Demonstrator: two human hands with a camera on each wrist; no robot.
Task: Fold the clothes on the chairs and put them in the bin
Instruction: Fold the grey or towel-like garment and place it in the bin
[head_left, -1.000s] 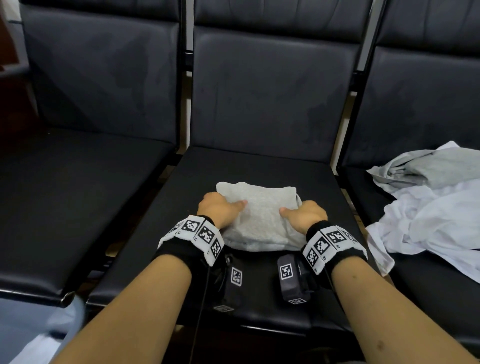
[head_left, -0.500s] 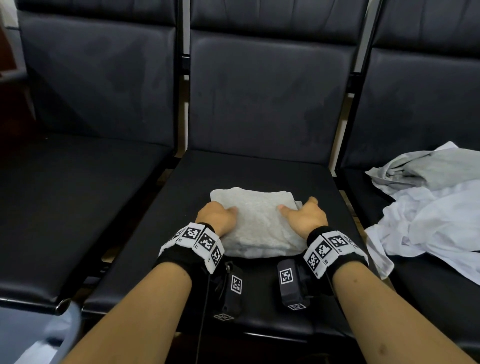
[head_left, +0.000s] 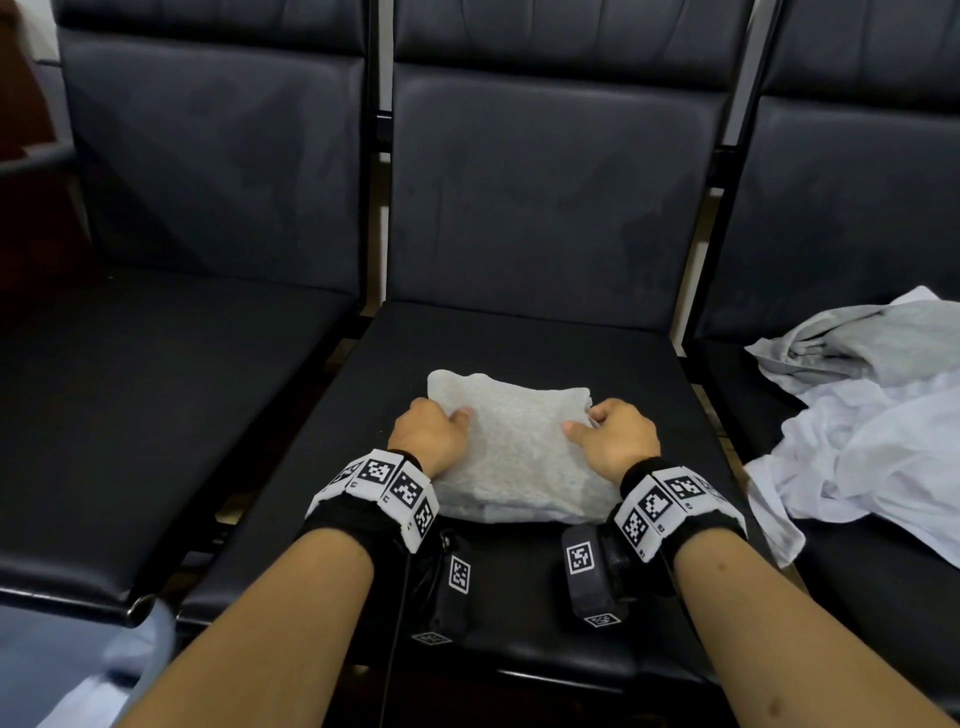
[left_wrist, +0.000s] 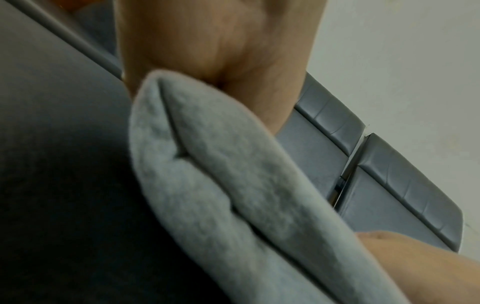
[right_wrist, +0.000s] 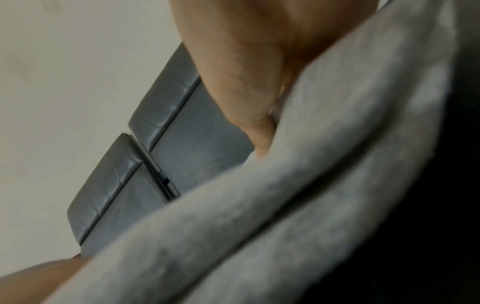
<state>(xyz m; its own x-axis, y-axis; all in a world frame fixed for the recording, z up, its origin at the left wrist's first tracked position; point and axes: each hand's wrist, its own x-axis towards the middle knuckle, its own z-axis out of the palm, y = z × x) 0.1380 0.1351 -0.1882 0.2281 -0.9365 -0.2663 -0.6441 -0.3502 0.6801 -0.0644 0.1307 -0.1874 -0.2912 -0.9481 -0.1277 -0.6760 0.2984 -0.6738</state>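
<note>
A folded light grey garment (head_left: 514, 452) lies on the seat of the middle black chair (head_left: 519, 343). My left hand (head_left: 428, 434) grips its left edge, thumb on top and fingers curled beneath. My right hand (head_left: 613, 434) grips the right edge the same way. The left wrist view shows the stacked folds of the garment (left_wrist: 233, 195) under the left hand (left_wrist: 215, 51). The right wrist view shows the garment (right_wrist: 298, 195) pinched by the right hand (right_wrist: 246, 72). No bin is in view.
A loose pile of white cloth (head_left: 872, 457) and a grey garment (head_left: 883, 338) lies on the right chair. The left chair (head_left: 156, 374) has a bare seat. Pale fabric (head_left: 104, 675) shows at the lower left, below the seat edge.
Both hands have shifted from pressing on top of the folded garment to gripping its left and right edges. The garment stays on the middle seat.
</note>
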